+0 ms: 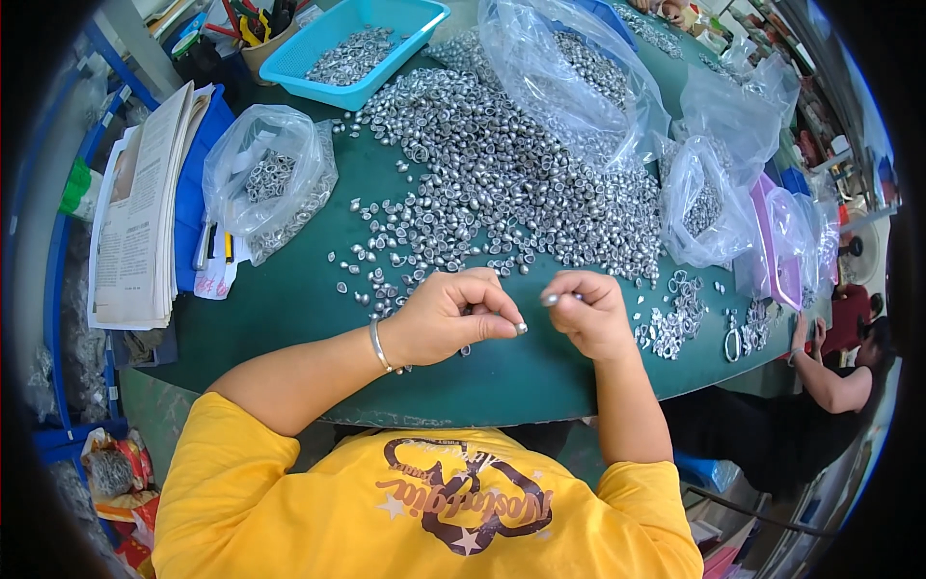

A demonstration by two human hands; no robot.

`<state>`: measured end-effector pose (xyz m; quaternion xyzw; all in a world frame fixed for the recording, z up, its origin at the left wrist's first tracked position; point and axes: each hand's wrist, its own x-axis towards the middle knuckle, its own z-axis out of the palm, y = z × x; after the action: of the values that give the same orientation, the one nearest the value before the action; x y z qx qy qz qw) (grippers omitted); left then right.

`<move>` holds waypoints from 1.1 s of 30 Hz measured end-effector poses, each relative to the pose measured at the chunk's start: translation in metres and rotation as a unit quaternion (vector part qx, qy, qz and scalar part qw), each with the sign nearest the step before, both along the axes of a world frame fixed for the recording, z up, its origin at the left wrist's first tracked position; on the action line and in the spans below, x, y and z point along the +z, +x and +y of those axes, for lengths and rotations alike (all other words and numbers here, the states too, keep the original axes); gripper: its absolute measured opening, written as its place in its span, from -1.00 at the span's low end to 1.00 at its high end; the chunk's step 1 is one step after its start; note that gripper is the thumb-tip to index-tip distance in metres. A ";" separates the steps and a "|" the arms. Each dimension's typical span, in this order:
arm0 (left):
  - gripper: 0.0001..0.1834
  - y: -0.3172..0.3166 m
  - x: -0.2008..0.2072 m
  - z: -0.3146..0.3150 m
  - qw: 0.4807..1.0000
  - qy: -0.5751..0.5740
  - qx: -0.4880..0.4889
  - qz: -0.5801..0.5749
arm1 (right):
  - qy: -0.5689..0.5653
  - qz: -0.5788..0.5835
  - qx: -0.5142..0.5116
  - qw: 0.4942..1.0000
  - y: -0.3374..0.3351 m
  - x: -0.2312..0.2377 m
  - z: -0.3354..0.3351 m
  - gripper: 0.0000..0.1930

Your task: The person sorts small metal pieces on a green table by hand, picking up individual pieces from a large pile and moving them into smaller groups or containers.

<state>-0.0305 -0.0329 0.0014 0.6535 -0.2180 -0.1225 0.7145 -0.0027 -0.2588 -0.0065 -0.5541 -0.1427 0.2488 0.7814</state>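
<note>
My left hand [451,314] is closed in a pinch at the near edge of a big heap of small metal pieces [502,183]. Between its thumb and forefinger shows a small silver metal piece [521,328]. A short gap to the right, my right hand [596,314] is also closed, pinching another silver metal piece [551,300] at its fingertips. The two pieces are apart. Many in the heap look like hollow, rounded shells. Loose ones lie under and beside my left hand. A pile of flat silver links [673,328] lies to the right of my right hand.
The green table [280,323] carries a blue basket [328,92] of pieces, a clear bag [270,174] at left, a large clear bag [579,96] behind and another bag [709,198] at right. Papers [145,203] stand at far left. Another person [830,386] sits at right.
</note>
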 end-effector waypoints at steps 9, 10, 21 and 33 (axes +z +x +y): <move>-0.92 0.013 -0.004 0.017 0.882 -0.361 0.017 0.303 | -0.171 0.085 -0.108 0.976 0.018 0.021 0.000 -0.89; -0.93 0.015 -0.002 0.020 0.884 -0.363 0.046 0.292 | -0.334 -0.115 -0.128 0.927 0.022 0.015 0.007 -0.90; -0.92 0.023 -0.009 0.006 0.895 0.310 0.157 -0.278 | -0.515 -0.383 -0.108 0.759 0.024 0.005 0.030 -0.88; -0.88 0.034 -0.011 -0.003 0.903 0.325 0.116 -0.255 | 0.051 0.177 -0.026 0.983 0.028 0.011 0.011 -0.87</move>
<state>0.0036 -0.0363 -0.0101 0.8788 -0.2637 0.0681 0.3918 0.0256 -0.2481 0.0050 -0.4642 -0.0005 0.3149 0.8278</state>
